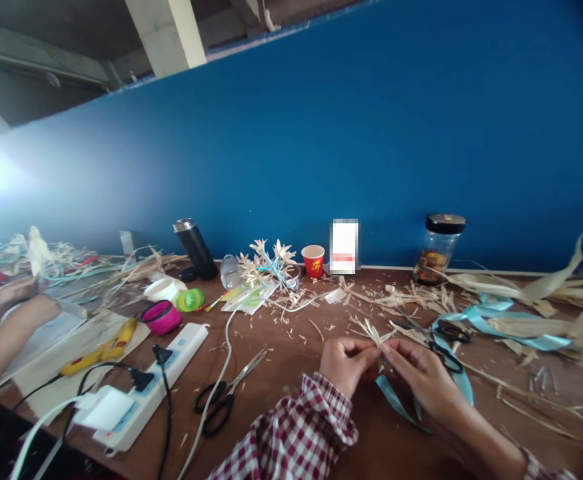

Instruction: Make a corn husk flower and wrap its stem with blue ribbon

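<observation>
My left hand (pixel 347 361) and my right hand (pixel 420 375) meet over the table, thumbs and fingertips pinched together. Between them they hold the base of a small flower of pale dried-husk strips (pixel 371 331), its petals spread upward. Below my fingers hangs a light blue ribbon (pixel 396 400); where its upper end goes is hidden. Just beyond my right hand lie black-handled scissors (pixel 446 355), partly covered by it. Another pair of scissors (pixel 228 393) rests with its blades parted, left of my left sleeve.
Left are a white power strip (pixel 171 380), a yellow glue gun (pixel 102 348) and a co-worker's hands (pixel 31 307). Along the blue wall stand a black bottle (pixel 195 248), finished husk flowers (pixel 271 263), a red paper cup (pixel 314 261) and a glass jar (pixel 438 248). Husk scraps and blue ribbon (pixel 511 320) lie right.
</observation>
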The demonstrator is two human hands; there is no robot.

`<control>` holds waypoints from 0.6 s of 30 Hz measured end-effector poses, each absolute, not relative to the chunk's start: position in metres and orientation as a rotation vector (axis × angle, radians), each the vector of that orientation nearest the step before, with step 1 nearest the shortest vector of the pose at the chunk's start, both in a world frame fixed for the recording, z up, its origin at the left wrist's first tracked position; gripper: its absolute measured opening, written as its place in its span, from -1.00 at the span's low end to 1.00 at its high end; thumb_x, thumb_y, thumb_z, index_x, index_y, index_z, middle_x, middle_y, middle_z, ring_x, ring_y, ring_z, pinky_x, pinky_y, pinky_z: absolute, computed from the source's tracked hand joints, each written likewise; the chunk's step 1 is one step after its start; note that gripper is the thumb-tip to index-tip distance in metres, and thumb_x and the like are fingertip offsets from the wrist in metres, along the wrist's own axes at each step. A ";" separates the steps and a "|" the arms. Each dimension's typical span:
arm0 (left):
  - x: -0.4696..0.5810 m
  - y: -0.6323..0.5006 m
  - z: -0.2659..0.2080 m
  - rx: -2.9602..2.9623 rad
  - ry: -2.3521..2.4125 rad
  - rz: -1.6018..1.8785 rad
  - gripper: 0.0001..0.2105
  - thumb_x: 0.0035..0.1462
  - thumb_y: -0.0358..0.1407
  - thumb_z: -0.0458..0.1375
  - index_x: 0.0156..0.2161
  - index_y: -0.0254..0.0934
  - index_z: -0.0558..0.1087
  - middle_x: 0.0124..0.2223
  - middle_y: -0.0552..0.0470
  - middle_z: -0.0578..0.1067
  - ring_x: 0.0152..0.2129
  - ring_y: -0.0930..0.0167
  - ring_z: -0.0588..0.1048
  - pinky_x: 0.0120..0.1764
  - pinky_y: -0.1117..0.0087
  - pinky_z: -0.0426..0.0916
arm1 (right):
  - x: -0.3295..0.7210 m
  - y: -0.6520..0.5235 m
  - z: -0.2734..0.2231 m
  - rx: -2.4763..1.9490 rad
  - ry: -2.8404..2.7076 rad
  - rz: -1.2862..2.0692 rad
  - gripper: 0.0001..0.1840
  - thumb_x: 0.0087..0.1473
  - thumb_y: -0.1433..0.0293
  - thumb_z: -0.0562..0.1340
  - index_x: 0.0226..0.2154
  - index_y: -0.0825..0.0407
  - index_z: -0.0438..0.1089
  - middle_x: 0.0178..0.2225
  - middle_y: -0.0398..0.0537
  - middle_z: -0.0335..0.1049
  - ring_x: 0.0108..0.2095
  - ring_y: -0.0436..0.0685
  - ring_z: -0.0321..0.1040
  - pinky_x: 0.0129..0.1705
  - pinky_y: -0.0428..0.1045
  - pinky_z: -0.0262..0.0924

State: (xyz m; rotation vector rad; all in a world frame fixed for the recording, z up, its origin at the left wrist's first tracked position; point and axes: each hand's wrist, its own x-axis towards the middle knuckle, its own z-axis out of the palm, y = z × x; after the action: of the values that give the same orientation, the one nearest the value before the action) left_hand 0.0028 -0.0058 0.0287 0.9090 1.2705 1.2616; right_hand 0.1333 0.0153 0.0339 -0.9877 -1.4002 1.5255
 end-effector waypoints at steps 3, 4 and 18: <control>0.003 -0.003 0.024 0.719 1.189 1.216 -0.62 -0.36 -0.13 0.35 -0.41 -0.38 0.55 -0.59 0.05 0.47 -0.66 0.49 0.42 -0.43 0.36 0.42 | 0.134 0.015 0.029 -0.986 -1.413 1.512 -0.67 -0.08 0.12 0.24 -0.47 0.08 0.41 -0.58 -0.13 0.34 -0.52 0.00 0.28 -0.44 -0.13 0.21; 0.003 -0.003 0.023 0.711 1.190 1.217 -0.61 -0.37 -0.13 0.36 -0.41 -0.39 0.55 -0.59 0.05 0.47 -0.66 0.50 0.41 -0.42 0.38 0.42 | 0.134 0.015 0.028 -0.997 -1.421 1.486 -0.68 -0.08 0.13 0.24 -0.48 0.08 0.41 -0.59 -0.14 0.33 -0.54 -0.01 0.27 -0.46 -0.14 0.20; 0.001 -0.005 0.023 1.133 1.386 1.239 -0.73 -0.10 -0.18 0.21 -0.39 -0.41 0.55 -0.43 -0.12 0.56 -0.47 0.30 0.50 -0.37 0.34 0.41 | 0.137 0.013 0.035 -1.200 -1.613 1.234 -0.75 -0.06 0.27 0.17 -0.48 0.13 0.43 -0.57 -0.09 0.41 -0.54 0.02 0.31 -0.50 -0.13 0.16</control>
State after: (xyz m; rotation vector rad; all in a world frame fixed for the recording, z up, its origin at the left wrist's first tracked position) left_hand 0.0007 -0.0047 0.0230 1.1328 1.3855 1.2386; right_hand 0.1367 0.0134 0.0352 -1.1996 -1.6132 1.2339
